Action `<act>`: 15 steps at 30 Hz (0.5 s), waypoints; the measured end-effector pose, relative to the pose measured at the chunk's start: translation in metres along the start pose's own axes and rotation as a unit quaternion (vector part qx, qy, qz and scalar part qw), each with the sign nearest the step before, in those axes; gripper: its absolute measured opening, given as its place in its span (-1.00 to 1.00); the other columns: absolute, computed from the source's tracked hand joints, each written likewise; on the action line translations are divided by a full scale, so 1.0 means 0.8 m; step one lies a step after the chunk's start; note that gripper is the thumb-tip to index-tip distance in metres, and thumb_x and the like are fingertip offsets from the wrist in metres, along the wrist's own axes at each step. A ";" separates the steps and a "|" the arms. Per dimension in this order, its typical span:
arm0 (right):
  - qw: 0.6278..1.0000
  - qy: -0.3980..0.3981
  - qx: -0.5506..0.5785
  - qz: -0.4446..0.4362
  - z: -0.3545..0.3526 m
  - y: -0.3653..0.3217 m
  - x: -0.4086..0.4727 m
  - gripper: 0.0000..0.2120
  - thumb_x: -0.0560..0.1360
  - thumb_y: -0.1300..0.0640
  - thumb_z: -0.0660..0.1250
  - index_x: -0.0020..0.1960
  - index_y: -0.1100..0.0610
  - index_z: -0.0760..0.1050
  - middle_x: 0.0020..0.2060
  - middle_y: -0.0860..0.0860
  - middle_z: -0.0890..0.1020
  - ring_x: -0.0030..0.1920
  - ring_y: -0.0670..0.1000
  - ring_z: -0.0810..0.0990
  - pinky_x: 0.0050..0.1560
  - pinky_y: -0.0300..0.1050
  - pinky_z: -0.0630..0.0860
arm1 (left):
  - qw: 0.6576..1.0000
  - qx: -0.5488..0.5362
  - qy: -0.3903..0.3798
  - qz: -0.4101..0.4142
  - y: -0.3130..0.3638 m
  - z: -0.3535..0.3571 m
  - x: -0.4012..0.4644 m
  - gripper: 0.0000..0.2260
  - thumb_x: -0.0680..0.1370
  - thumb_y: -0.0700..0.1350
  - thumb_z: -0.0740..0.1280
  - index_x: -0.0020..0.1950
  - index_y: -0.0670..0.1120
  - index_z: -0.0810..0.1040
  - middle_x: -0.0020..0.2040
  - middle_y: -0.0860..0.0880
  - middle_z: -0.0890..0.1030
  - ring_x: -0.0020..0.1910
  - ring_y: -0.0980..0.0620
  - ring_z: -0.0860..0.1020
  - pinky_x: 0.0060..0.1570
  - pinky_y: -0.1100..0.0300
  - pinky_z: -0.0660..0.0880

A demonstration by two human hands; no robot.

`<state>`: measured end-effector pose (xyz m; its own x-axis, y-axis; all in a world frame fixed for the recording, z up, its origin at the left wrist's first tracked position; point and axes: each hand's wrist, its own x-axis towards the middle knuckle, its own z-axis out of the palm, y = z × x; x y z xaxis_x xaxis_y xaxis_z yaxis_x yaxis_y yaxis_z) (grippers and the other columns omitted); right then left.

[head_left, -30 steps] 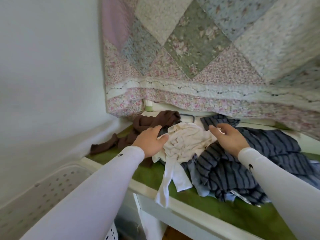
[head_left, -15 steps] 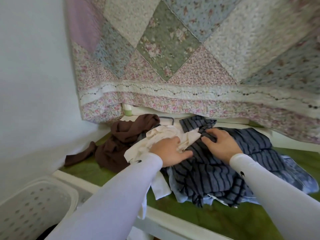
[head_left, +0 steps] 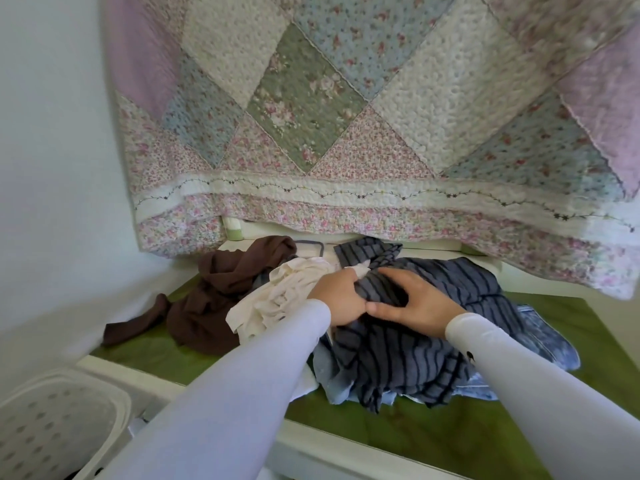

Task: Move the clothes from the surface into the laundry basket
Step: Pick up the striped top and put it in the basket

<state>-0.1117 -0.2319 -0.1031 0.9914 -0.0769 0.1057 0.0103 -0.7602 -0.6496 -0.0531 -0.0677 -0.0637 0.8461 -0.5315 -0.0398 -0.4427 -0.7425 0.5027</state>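
Note:
A pile of clothes lies on the green-topped surface (head_left: 485, 431). A brown garment (head_left: 214, 299) sprawls at the left, a cream garment (head_left: 277, 299) lies in the middle, and a grey striped garment (head_left: 398, 355) covers a pale blue piece (head_left: 547, 341) at the right. My left hand (head_left: 341, 299) grips cloth where the cream and striped garments meet. My right hand (head_left: 415, 303) presses on the striped garment, thumb touching the left hand. The white perforated laundry basket (head_left: 62, 424) stands at the lower left, below the surface.
A floral patchwork quilt (head_left: 346, 116) hangs over the back of the surface. A white wall (head_left: 52, 168) closes off the left side. The surface has a white front edge (head_left: 329, 448). A small green-and-white object (head_left: 232, 229) peeks out under the quilt.
My left hand slid right across the cream garment to the striped one. My right hand came toward it and now touches it. The view shifted, showing more of the basket.

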 end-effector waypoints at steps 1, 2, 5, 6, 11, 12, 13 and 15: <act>1.000 -0.018 -0.004 -0.007 -0.002 0.002 -0.005 0.03 0.32 -0.41 0.39 0.62 -0.10 0.00 0.59 -0.07 0.14 0.57 0.01 0.16 0.53 -0.03 0.18 | 0.999 -0.039 0.012 -0.006 0.008 -0.005 -0.002 -0.79 0.51 -0.10 0.31 0.13 -0.10 0.49 -0.01 -0.08 0.57 0.06 -0.14 0.55 -0.16 0.12 0.38; 0.999 -0.032 -0.006 -0.010 -0.003 0.006 -0.007 0.15 0.24 -0.45 0.41 0.62 -0.14 -0.11 0.61 -0.09 0.06 0.59 0.00 0.09 0.55 0.04 0.16 | 0.997 -0.078 0.021 -0.010 0.017 -0.010 -0.002 -0.82 0.50 -0.12 0.32 0.07 -0.12 0.49 -0.07 -0.09 0.56 0.00 -0.14 0.57 -0.17 0.10 0.39; 1.000 -0.024 0.017 -0.005 -0.012 0.016 -0.017 0.36 0.09 -0.51 0.48 0.58 -0.24 -0.33 0.62 -0.16 -0.07 0.61 -0.04 -0.01 0.56 0.14 0.14 | 0.985 -0.166 0.045 0.005 0.047 -0.022 -0.004 -0.90 0.45 -0.16 0.32 -0.06 -0.10 0.49 -0.15 -0.18 0.54 -0.16 -0.09 0.57 -0.18 0.06 0.42; 0.999 -0.016 0.030 -0.008 -0.015 0.020 -0.019 0.39 0.08 -0.49 0.51 0.56 -0.25 -0.36 0.61 -0.19 -0.08 0.61 -0.06 -0.01 0.56 0.14 0.15 | 0.981 -0.188 0.055 0.009 0.055 -0.024 -0.004 -0.88 0.43 -0.16 0.32 -0.05 -0.13 0.52 -0.16 -0.22 0.56 -0.17 -0.11 0.59 -0.19 0.04 0.43; 0.998 0.030 0.059 -0.008 -0.018 0.038 -0.025 0.43 -0.01 -0.44 0.61 0.50 -0.41 -0.36 0.60 -0.18 0.08 0.58 -0.03 0.14 0.51 0.19 0.26 | 0.941 -0.330 0.079 0.022 0.090 -0.044 -0.012 -0.93 0.49 -0.29 0.34 -0.06 -0.16 0.52 -0.17 -0.17 0.56 -0.19 -0.09 0.57 -0.21 0.08 0.47; 0.996 0.045 0.073 -0.006 -0.017 0.041 -0.025 0.44 -0.02 -0.43 0.62 0.51 -0.40 -0.34 0.58 -0.17 0.14 0.56 -0.03 0.19 0.50 0.18 0.28 | 0.930 -0.360 0.075 0.025 0.095 -0.048 -0.012 -0.94 0.52 -0.31 0.33 -0.07 -0.18 0.53 -0.16 -0.16 0.58 -0.19 -0.10 0.58 -0.20 0.08 0.49; 0.993 0.060 0.098 -0.010 -0.017 0.040 -0.025 0.43 -0.02 -0.42 0.62 0.53 -0.37 -0.30 0.56 -0.17 0.21 0.53 -0.05 0.26 0.49 0.14 0.31 | 0.919 -0.388 0.065 0.029 0.100 -0.050 -0.015 -0.92 0.53 -0.33 0.32 -0.07 -0.17 0.54 -0.16 -0.15 0.59 -0.19 -0.10 0.59 -0.19 0.09 0.51; 0.983 0.099 0.158 -0.006 -0.019 0.038 -0.026 0.37 0.02 -0.36 0.63 0.58 -0.27 -0.17 0.48 -0.19 0.37 0.43 -0.07 0.40 0.44 0.06 0.38 | 0.898 -0.436 0.038 0.042 0.107 -0.055 -0.020 -0.88 0.54 -0.37 0.30 -0.08 -0.17 0.55 -0.18 -0.14 0.60 -0.21 -0.10 0.59 -0.20 0.12 0.53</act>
<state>-0.1337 -0.2627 -0.1136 0.9468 -0.2159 0.2388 0.0929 -0.5269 -0.8449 -0.0920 -0.1050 0.0180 0.8531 -0.5167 0.0723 -0.1337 -0.0826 0.9876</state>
